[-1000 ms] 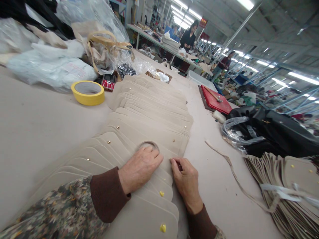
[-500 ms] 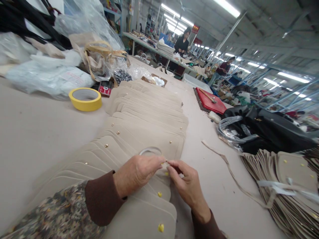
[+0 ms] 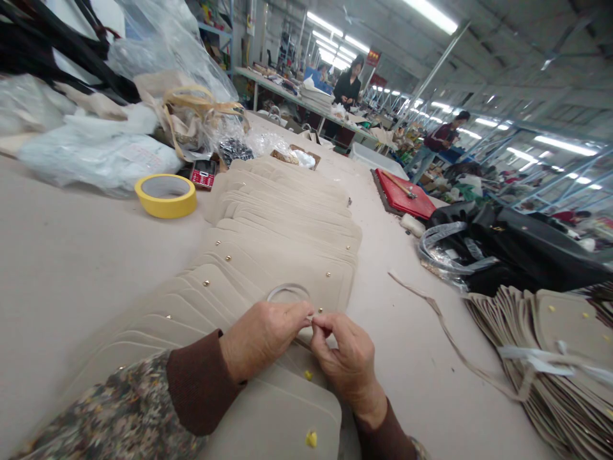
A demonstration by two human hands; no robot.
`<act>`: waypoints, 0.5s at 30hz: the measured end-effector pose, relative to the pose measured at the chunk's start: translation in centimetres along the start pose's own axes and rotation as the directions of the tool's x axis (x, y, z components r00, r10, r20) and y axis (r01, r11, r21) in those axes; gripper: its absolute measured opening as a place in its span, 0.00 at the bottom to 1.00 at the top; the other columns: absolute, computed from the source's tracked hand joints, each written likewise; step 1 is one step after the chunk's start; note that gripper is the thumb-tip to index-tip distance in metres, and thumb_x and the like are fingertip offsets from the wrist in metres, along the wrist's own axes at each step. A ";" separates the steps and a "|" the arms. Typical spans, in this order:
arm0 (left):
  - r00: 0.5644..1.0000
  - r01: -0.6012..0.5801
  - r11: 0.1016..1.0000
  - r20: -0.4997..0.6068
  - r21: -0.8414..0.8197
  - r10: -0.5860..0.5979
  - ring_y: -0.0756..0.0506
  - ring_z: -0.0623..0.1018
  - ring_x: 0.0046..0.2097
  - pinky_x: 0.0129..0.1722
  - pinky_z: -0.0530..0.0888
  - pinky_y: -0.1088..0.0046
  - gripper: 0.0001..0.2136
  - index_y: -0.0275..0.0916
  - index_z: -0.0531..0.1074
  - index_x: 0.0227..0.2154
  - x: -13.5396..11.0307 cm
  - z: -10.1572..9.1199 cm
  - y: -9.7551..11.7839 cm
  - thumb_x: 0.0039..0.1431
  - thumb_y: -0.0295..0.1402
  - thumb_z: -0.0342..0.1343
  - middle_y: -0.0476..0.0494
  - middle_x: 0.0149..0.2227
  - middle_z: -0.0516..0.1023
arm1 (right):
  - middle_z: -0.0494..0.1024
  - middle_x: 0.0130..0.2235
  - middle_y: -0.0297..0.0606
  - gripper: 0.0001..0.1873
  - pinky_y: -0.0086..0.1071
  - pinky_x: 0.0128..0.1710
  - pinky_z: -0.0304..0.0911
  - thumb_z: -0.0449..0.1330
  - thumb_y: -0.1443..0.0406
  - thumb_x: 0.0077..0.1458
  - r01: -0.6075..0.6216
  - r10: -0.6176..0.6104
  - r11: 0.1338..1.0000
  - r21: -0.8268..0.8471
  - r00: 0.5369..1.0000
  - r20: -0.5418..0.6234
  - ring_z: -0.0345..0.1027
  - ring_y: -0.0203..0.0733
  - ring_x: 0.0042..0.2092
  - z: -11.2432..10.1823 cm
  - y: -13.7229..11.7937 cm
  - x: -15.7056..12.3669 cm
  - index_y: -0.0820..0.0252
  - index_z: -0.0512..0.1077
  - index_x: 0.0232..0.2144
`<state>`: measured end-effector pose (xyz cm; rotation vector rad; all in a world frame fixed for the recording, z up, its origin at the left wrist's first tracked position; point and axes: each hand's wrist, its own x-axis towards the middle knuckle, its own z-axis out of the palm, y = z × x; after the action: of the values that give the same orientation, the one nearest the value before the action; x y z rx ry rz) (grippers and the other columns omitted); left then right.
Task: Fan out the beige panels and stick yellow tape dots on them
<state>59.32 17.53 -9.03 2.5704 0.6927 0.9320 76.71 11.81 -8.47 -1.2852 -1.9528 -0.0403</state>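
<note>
A long row of overlapping beige leather flaps (image 3: 282, 243) with small gold studs lies along the table in front of me. My left hand (image 3: 263, 335) and my right hand (image 3: 347, 361) meet over the near flaps, fingertips pinched together on something tiny that I cannot make out. A thin ring (image 3: 288, 292) lies on a flap just beyond my fingers. Small yellow bits (image 3: 311, 438) sit on the nearest flaps.
A yellow tape roll (image 3: 165, 195) and a red calculator (image 3: 203, 174) lie at the left, below plastic bags (image 3: 96, 156). A second stack of beige pieces (image 3: 560, 358), black bags (image 3: 517, 255) and a red mat (image 3: 405, 195) are at the right. People stand at a far table.
My left hand lifted off the flap and came to my right hand; both now pinch together at the fingertips. The view shifted slightly.
</note>
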 end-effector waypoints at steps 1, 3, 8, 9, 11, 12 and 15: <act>1.000 0.007 1.000 0.003 0.006 -0.007 0.49 0.76 0.30 0.28 0.68 0.74 0.10 0.38 0.65 0.34 0.1 -0.1 0.1 0.70 0.30 0.41 0.49 0.27 0.73 | 0.76 0.25 0.35 0.09 0.28 0.29 0.64 0.55 0.74 0.54 -0.048 0.049 0.999 0.017 0.999 -0.012 0.69 0.36 0.26 0.1 -0.2 -0.1 0.60 0.73 0.30; 1.000 0.003 1.000 -0.013 0.024 -0.003 0.50 0.71 0.26 0.25 0.64 0.73 0.12 0.38 0.64 0.29 0.2 -0.2 0.3 0.69 0.29 0.41 0.51 0.24 0.69 | 0.75 0.24 0.34 0.06 0.27 0.27 0.64 0.57 0.71 0.53 -0.247 0.248 0.959 0.135 0.969 0.014 0.68 0.35 0.24 0.2 -0.5 0.0 0.60 0.74 0.28; 0.996 -0.074 0.997 -0.057 0.014 0.075 0.50 0.67 0.25 0.24 0.60 0.72 0.11 0.39 0.64 0.29 0.3 0.0 0.9 0.66 0.25 0.42 0.51 0.24 0.67 | 0.72 0.17 0.31 0.13 0.26 0.19 0.62 0.62 0.57 0.50 -0.753 0.751 0.441 0.488 0.607 0.258 0.64 0.34 0.18 0.2 0.9 0.5 0.62 0.72 0.25; 0.997 -0.060 0.998 -0.047 0.035 0.062 0.50 0.68 0.26 0.25 0.61 0.72 0.11 0.39 0.65 0.29 0.3 0.0 0.8 0.67 0.25 0.42 0.51 0.24 0.68 | 0.72 0.18 0.31 0.15 0.26 0.19 0.63 0.64 0.55 0.48 -0.776 0.779 0.386 0.499 0.563 0.274 0.64 0.34 0.18 0.1 1.4 0.5 0.62 0.72 0.25; 1.000 0.007 0.991 0.003 0.136 -0.008 0.48 0.70 0.29 0.29 0.64 0.71 0.09 0.38 0.65 0.31 0.6 0.0 0.4 0.67 0.26 0.44 0.49 0.27 0.70 | 0.74 0.20 0.33 0.18 0.27 0.20 0.65 0.65 0.53 0.46 -0.798 0.791 0.366 0.479 0.538 0.293 0.66 0.34 0.19 -0.1 2.5 0.3 0.64 0.74 0.28; 0.997 0.043 0.978 0.046 0.202 -0.054 0.46 0.70 0.31 0.31 0.66 0.70 0.08 0.38 0.66 0.31 0.7 -0.1 0.1 0.66 0.26 0.46 0.48 0.29 0.71 | 0.75 0.21 0.33 0.18 0.27 0.22 0.66 0.65 0.53 0.47 -0.804 0.783 0.381 0.457 0.544 0.303 0.66 0.34 0.21 -0.2 2.9 0.1 0.64 0.75 0.29; 0.969 0.093 0.936 0.185 0.339 -0.163 0.42 0.70 0.37 0.39 0.67 0.65 0.04 0.37 0.67 0.33 1.2 -0.2 -0.7 0.64 0.25 0.49 0.44 0.35 0.73 | 0.75 0.23 0.35 0.18 0.27 0.25 0.66 0.64 0.53 0.50 -0.806 0.750 0.455 0.379 0.576 0.326 0.67 0.34 0.23 -0.1 3.5 -0.4 0.65 0.76 0.30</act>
<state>59.79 18.74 -8.61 2.8109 1.0128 0.5259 79.65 13.19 -9.90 -1.7106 -1.1228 0.9688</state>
